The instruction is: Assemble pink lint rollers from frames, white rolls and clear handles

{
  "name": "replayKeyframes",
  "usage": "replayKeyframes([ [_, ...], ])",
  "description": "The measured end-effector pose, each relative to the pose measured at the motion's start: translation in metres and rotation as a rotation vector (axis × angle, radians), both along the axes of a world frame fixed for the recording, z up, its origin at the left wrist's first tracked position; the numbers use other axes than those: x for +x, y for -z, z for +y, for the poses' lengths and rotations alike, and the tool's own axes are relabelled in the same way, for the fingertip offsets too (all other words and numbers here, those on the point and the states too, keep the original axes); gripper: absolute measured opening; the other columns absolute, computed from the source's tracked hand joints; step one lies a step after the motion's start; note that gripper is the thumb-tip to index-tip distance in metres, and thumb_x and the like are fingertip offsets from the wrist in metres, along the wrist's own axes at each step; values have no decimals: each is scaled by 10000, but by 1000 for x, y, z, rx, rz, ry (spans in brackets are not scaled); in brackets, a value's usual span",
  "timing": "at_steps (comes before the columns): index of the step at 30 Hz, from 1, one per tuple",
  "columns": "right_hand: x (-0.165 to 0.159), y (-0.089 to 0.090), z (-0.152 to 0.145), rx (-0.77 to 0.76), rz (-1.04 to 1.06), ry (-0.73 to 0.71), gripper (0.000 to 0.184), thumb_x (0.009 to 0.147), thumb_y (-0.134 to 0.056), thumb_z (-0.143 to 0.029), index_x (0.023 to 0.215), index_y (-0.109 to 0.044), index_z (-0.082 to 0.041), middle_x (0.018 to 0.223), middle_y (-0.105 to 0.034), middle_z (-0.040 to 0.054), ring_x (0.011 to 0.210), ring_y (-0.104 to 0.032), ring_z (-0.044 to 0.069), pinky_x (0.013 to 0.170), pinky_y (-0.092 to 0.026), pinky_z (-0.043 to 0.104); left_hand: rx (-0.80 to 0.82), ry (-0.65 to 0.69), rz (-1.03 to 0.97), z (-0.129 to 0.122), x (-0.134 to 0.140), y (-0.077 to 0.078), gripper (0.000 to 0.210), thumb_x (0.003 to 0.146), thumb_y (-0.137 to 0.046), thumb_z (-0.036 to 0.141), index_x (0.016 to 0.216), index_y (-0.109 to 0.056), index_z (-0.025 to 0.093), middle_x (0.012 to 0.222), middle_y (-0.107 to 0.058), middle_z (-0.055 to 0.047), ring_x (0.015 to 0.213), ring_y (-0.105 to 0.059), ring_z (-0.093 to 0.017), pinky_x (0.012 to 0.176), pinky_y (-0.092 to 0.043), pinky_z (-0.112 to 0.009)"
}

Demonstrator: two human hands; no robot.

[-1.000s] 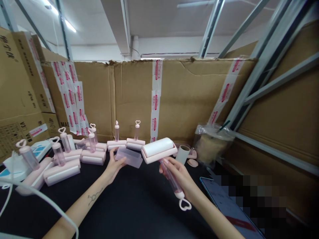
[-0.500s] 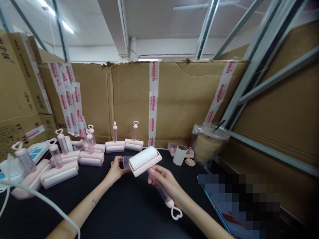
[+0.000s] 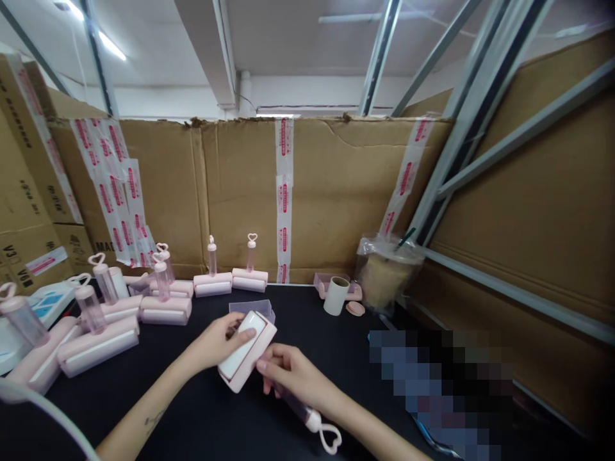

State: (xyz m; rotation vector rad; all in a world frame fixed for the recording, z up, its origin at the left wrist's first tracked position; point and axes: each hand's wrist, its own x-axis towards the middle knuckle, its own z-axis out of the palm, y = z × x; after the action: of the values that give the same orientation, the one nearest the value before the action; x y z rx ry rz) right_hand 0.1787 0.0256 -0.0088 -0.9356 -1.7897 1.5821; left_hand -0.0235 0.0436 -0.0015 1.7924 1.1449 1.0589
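Observation:
A pink lint roller (image 3: 264,347) with a white roll is held tilted over the black tabletop between both hands. My left hand (image 3: 223,339) is closed around its head, the thumb lying across the white roll. My right hand (image 3: 293,374) wraps the clear handle near the neck; the handle's heart-shaped loop (image 3: 330,438) sticks out toward me below that hand. Just behind the roller head, a clear plastic cover (image 3: 252,310) lies on the table, partly hidden by the roller and my left hand.
Several pink lint rollers (image 3: 98,342) stand handle-up at the left and back. At the back right are a white roll (image 3: 336,296), a pink round cap (image 3: 355,308) and a bagged drink cup (image 3: 384,278). A white cable (image 3: 52,410) curves across the lower left. Cardboard walls (image 3: 240,192) enclose the table.
My left hand has let go of the clear cover, which now lies on the table, and has taken hold of the roller head. The roller has come nearer, turned more steeply. The view has shifted right.

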Motion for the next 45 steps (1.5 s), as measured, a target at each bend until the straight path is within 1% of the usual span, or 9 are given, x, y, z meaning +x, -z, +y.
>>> replayKeyframes([
  [3, 1, 0, -3, 28, -39, -29, 382, 725, -635, -518, 793, -587, -145, 602, -630, 1, 461, -518, 97, 437, -382, 205, -30, 65, 49, -6, 9, -2, 458, 714, -670, 396, 1094, -581, 157, 1054, -644, -84, 953, -586, -256, 841, -438, -329],
  [7, 16, -13, 3, 127, -89, 29, 343, 733, -650, -477, 651, -588, -150, 593, -576, -8, 522, -526, 113, 501, -410, 231, -63, 187, 101, -11, 8, -14, 431, 768, -606, 423, 1092, -585, 140, 1006, -645, -56, 930, -577, -221, 810, -436, -276],
  [10, 23, -21, 9, 185, -71, 119, 251, 747, -660, -404, 830, -612, -172, 695, -577, -17, 597, -529, 112, 573, -434, 238, -106, 273, 175, -16, 6, -19, 412, 761, -602, 446, 1035, -616, 137, 903, -648, -32, 812, -584, -194, 688, -442, -240],
  [12, 22, -21, 10, 148, -50, 100, 300, 723, -678, -353, 954, -604, -177, 727, -576, -21, 616, -542, 115, 587, -458, 248, -135, 311, 236, -18, 7, -17, 412, 732, -633, 442, 1019, -627, 145, 879, -649, -25, 763, -582, -183, 650, -434, -232],
  [18, 17, -17, 10, 23, -63, 41, 223, 678, -641, -236, 873, -610, -133, 618, -581, -40, 545, -581, 114, 541, -474, 256, -164, 306, 371, -20, 10, -11, 542, 671, -682, 483, 1130, -584, 212, 1041, -652, -40, 879, -596, -210, 741, -432, -254],
  [24, 17, -7, 15, 25, -97, 91, 141, 633, -592, -151, 767, -549, -159, 560, -552, -67, 501, -544, 85, 503, -450, 218, -150, 262, 486, -24, 11, -16, 521, 647, -651, 586, 1034, -636, 239, 906, -664, -14, 818, -595, -239, 679, -400, -265],
  [33, 7, 1, 13, 41, -127, 33, 187, 545, -503, -77, 666, -440, -205, 453, -426, -123, 373, -346, 39, 359, -245, 154, -237, 406, 411, -24, 14, -10, 497, 687, -649, 519, 1056, -561, 198, 925, -627, -8, 803, -577, -173, 647, -415, -214],
  [41, 7, -2, 13, 76, -130, 45, 210, 513, -519, -31, 630, -458, -194, 494, -448, -103, 476, -414, 60, 413, -265, 156, -214, 402, 442, -26, 15, -11, 475, 679, -659, 530, 1017, -569, 209, 878, -597, 7, 773, -556, -173, 654, -393, -228],
  [45, 7, 3, 13, 12, -160, 38, 157, 556, -526, -77, 636, -460, -194, 468, -506, -95, 358, -400, 46, 338, -243, 147, -226, 469, 450, -23, 13, -8, 434, 690, -650, 518, 984, -591, 203, 871, -612, 5, 757, -572, -166, 617, -408, -207],
])
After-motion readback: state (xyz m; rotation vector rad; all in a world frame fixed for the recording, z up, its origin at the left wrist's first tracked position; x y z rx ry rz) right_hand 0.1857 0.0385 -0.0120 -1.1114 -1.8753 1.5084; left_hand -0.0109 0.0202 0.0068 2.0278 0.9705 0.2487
